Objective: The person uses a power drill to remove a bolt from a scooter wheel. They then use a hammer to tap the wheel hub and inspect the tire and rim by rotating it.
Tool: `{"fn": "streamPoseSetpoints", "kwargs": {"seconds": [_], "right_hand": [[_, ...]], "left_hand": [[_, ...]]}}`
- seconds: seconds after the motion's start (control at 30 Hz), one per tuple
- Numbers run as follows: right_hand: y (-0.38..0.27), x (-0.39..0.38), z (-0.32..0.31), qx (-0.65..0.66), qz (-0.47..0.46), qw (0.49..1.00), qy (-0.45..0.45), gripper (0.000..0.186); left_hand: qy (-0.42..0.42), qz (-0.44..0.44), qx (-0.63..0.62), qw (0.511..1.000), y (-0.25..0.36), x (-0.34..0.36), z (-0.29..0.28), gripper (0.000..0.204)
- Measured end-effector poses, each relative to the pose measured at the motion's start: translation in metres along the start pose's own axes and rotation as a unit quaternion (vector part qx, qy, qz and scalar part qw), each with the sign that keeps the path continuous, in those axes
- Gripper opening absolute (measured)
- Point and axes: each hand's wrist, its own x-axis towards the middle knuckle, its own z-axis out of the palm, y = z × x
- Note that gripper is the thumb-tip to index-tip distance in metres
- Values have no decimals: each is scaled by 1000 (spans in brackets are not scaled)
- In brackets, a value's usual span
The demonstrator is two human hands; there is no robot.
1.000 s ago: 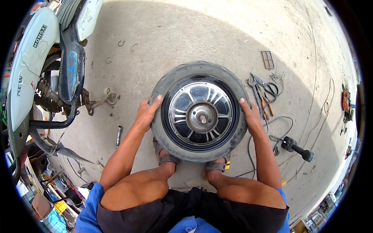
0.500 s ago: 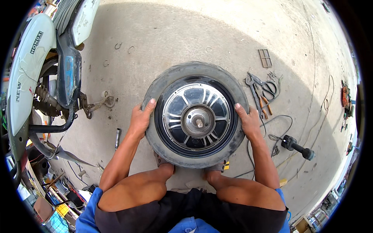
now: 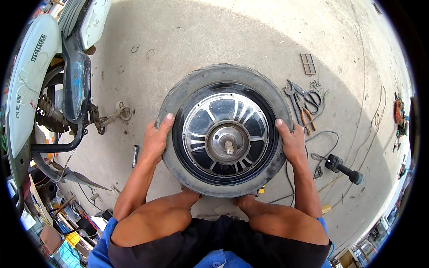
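Between my knees and in front of me is a scooter wheel (image 3: pixel 196 85), a grey rubber tyre around a black and silver hub with a short axle (image 3: pixel 229 147) sticking up at its centre. My left hand (image 3: pixel 156 137) grips the tyre's left side, thumb on the upper sidewall. On the opposite side my right hand (image 3: pixel 292 139) grips the tyre the same way. The other fingers of both hands are mostly hidden behind the tyre. The wheel's face points up toward me.
At left stands a pale scooter body (image 3: pixel 33 80) with exposed frame parts. To the right on the concrete lie scissors (image 3: pixel 311 99), orange-handled pliers (image 3: pixel 308 119), a black power tool (image 3: pixel 342 169), cables and a small metal grid (image 3: pixel 308 64). A socket tool (image 3: pixel 135 156) lies near my left forearm.
The wheel looks larger, raised closer to me, with both hands still on it. My hands have moved slightly farther apart.
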Motion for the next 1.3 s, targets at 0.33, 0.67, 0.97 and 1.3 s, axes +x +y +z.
{"fn": "streamPoseSetpoints", "kwargs": {"seconds": [0.33, 0.67, 0.97, 1.3], "right_hand": [[40, 36, 23, -36, 14, 999, -12, 75], [-18, -1, -9, -28, -34, 999, -8, 75], [14, 7, 3, -83, 12, 996, -13, 74], [-20, -2, -2, -29, 20, 999, -24, 73]], "left_hand": [[-4, 21, 29, 999, -29, 39, 2, 68], [6, 5, 27, 1000, 0, -3, -4, 72], [20, 5, 60, 998, -16, 6, -1, 72], [2, 22, 45, 999, -5, 3, -6, 70]]}}
